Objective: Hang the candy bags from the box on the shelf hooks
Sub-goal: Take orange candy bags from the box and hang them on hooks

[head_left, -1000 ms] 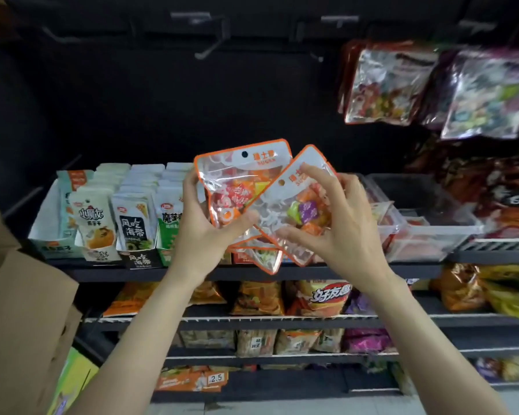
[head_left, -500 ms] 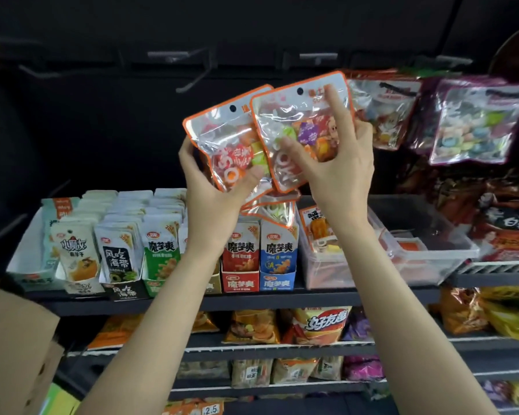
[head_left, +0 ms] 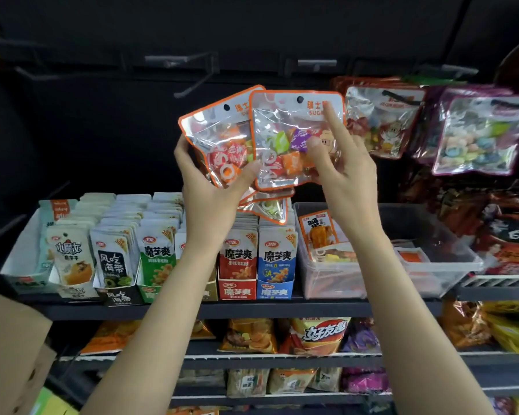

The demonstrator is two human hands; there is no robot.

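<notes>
Since a moment ago both hands have lifted the fanned candy bags from shelf height to just below the empty hook at 12 o'clock, the left hand gripping the stack, the right hand pinching the front bag, probably ready for threading.

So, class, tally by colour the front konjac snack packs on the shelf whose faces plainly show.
Green pack: 1
Red pack: 1
Blue pack: 1
Total: 3
One more row, behind the left forearm, is mostly hidden and is not counted.
</notes>
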